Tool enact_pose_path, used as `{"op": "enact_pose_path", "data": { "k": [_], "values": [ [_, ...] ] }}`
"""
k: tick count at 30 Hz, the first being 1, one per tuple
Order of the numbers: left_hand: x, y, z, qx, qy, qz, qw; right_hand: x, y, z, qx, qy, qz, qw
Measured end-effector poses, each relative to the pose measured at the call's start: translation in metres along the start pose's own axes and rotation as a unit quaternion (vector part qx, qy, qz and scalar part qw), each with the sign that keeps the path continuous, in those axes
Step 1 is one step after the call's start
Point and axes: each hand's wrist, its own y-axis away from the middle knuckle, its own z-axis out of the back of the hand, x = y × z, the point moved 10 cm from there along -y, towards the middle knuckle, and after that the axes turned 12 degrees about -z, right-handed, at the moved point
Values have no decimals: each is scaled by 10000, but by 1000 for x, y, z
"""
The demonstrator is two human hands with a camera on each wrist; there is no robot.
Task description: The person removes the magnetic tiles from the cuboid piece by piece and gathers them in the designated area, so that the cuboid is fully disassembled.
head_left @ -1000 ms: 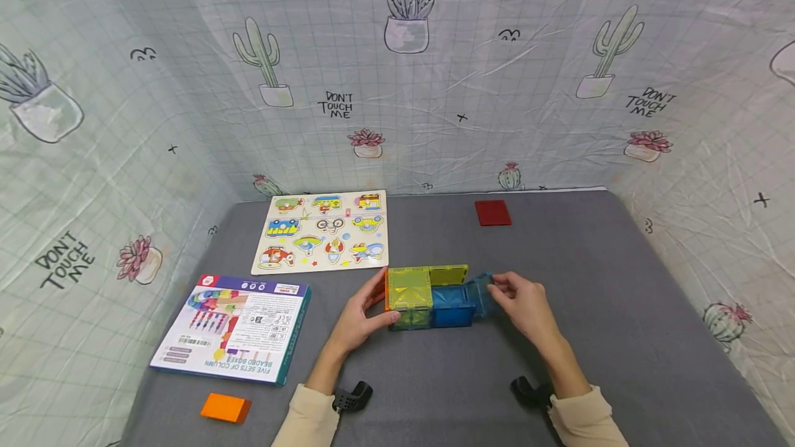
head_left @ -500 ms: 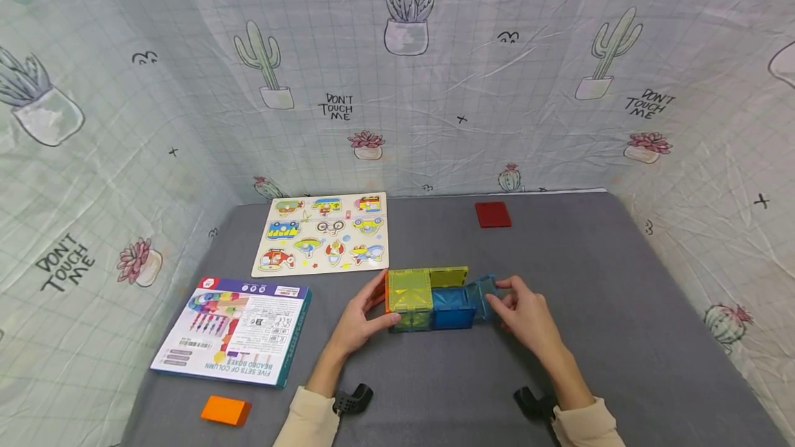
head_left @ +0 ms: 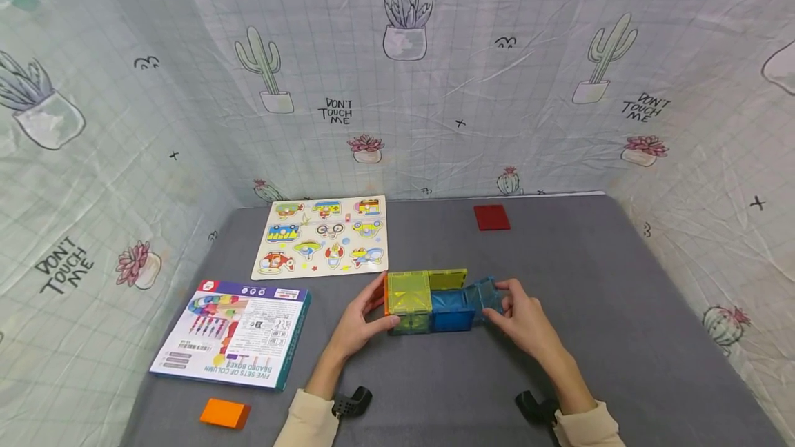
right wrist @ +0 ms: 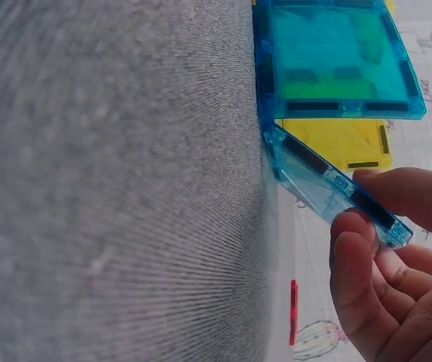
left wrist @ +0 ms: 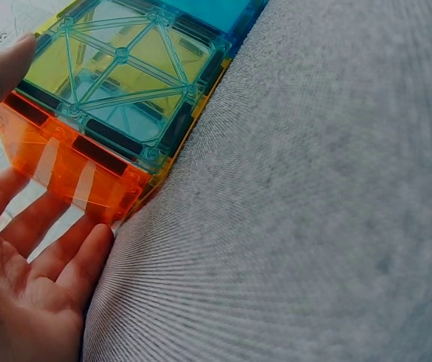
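Observation:
A structure of translucent magnetic tiles (head_left: 409, 291) stands on the grey table, with a yellow top, greenish front and blue section at its right. My left hand (head_left: 363, 316) holds its left end, thumb at the front corner and fingers against the orange end tile (left wrist: 72, 166). At the right end, my right hand (head_left: 524, 316) pinches a clear blue tile (right wrist: 329, 181) between thumb and fingers. That tile leans outward at an angle, its lower edge by the base of the blue front tile (right wrist: 336, 60). A yellow tile (head_left: 448, 279) stands upright at the back.
Behind the structure lie a wooden vehicle puzzle board (head_left: 323, 236) and a flat dark red tile (head_left: 492, 217). To the left are a boxed bead set (head_left: 230, 333) and an orange block (head_left: 225, 413). Patterned cloth (head_left: 459, 88) walls in the table.
My right hand has shifted its hold on the clear blue tile, the thumb coming lower and toward the front. The left hand keeps its place on the structure.

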Motion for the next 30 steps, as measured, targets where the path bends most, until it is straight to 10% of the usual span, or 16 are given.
{"op": "enact_pose_path", "data": {
  "k": [30],
  "values": [
    [0,0,0,7,-20,33,10000,5,-26,32,-393,212,515,9977]
  ]
}}
